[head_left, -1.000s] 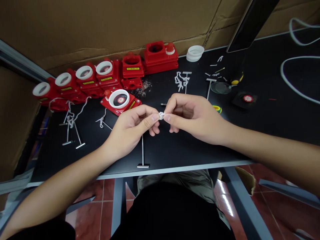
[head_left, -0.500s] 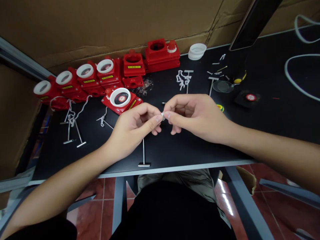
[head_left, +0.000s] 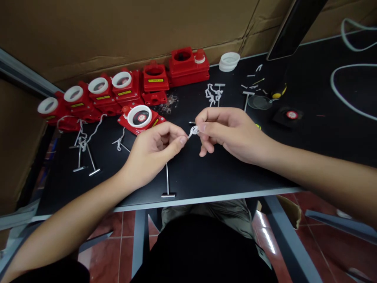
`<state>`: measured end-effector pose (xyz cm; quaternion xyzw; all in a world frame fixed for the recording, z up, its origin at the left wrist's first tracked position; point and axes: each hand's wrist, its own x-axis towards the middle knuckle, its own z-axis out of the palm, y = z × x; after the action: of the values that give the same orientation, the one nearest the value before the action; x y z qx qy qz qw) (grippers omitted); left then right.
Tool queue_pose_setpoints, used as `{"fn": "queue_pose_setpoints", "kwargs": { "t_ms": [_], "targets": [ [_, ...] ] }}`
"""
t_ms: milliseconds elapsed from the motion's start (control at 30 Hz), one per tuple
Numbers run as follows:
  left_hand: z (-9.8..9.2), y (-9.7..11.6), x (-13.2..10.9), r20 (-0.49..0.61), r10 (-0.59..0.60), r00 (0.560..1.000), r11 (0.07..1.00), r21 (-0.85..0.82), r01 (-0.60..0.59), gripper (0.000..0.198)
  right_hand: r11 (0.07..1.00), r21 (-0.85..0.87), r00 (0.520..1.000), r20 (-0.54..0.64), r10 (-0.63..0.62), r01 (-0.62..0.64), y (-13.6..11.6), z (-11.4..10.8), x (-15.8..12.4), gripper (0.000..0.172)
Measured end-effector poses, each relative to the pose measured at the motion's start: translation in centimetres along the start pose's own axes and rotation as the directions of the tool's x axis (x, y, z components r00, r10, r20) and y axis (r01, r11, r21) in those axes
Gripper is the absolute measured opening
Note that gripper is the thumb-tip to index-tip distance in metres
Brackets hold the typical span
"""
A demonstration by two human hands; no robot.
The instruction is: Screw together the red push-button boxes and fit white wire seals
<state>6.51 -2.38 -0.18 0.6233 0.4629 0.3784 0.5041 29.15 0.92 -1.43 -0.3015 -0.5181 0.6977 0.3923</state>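
A white cord [head_left: 193,131] with a small loop or knot spans the short gap between my two hands. My left hand [head_left: 157,151] pinches one end of it between thumb and forefinger. Thumb and forefinger of my right hand [head_left: 232,133] are closed on the looped part, its other fingers curled loosely. Below my left hand a metal T-bar [head_left: 167,181] lies on the black table; its upper end is hidden by the hand. Just behind that hand sits a red box [head_left: 129,122] with a white ring [head_left: 139,116], a cord trailing from it.
More red boxes [head_left: 127,94] line the cardboard wall at the back left. T-bars with cord [head_left: 85,145] lie at left, another tangled cord [head_left: 212,94] behind my right hand. White rings [head_left: 229,61], a yellow-and-black screwdriver [head_left: 279,93], clear discs [head_left: 259,102] and small screws are farther right.
My hands have drawn slightly apart, the right one moving up a little. More of the white cord and its loop now shows between them. The view has shifted slightly.
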Motion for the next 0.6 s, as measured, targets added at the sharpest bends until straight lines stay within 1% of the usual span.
{"fn": "queue_pose_setpoints", "kwargs": {
  "t_ms": [167,267,333,467,533,600],
  "targets": [
    [-0.15,0.01,-0.13,-0.017,0.051,0.999,0.998,0.040,-0.051,0.032,0.998,0.047,0.998,-0.045,0.037,-0.035,-0.11,-0.40,0.20,0.025],
    [-0.24,0.04,-0.29,-0.023,0.066,0.998,0.991,0.116,-0.063,0.034,0.999,0.045,0.999,-0.046,0.029,-0.027,-0.23,-0.55,0.26,0.023],
    [-0.30,0.03,-0.39,-0.024,0.081,0.996,0.989,0.129,-0.077,0.035,0.999,0.049,0.998,-0.053,0.020,-0.018,-0.25,-0.58,0.30,0.020],
    [-0.33,-0.18,-0.49,-0.030,0.093,0.995,0.996,0.011,-0.092,0.041,1.000,0.027,0.995,-0.098,-0.011,0.013,0.05,-0.52,0.49,0.021],
    [-0.27,-0.39,-0.46,-0.032,0.126,0.992,0.989,-0.072,-0.128,0.038,1.000,-0.007,0.994,-0.107,-0.017,0.016,0.31,-0.42,0.60,0.024],
    [-0.16,-0.61,-0.41,-0.051,0.177,0.983,0.973,-0.138,-0.182,0.030,1.000,-0.028,0.997,-0.083,0.008,-0.010,0.50,-0.30,0.66,0.027]
  ]
}}
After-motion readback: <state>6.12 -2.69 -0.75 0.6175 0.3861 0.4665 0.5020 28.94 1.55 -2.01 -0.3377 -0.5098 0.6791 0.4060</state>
